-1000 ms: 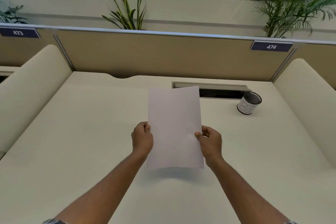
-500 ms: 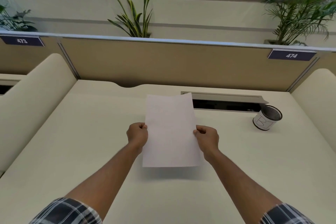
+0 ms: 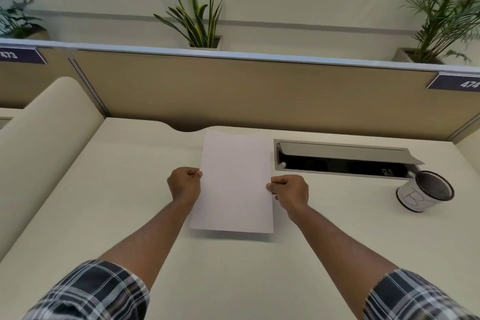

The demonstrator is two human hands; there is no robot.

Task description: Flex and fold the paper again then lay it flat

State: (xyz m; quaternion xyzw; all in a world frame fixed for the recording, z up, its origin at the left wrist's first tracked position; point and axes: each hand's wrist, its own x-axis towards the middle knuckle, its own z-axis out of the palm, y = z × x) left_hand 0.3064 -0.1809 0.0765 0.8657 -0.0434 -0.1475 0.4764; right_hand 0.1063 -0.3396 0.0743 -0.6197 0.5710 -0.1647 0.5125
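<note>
A blank white sheet of paper (image 3: 233, 184) hangs a little above the cream desk (image 3: 104, 202), its long side pointing away from me. My left hand (image 3: 184, 184) pinches the sheet's left edge with curled fingers. My right hand (image 3: 290, 191) pinches the right edge at about the same height. Both forearms reach forward from plaid sleeves, and a faint shadow lies on the desk under the sheet's near edge.
An open cable hatch (image 3: 345, 161) with a raised grey lid sits in the desk to the right of the paper. A white mesh-topped cup (image 3: 423, 195) stands at the far right. A tan partition (image 3: 246, 93) closes the back; padded dividers flank both sides.
My arms have stretched forward, carrying the sheet farther from me and lower toward the desk. The view has shifted left, so the cup and hatch now sit farther right.
</note>
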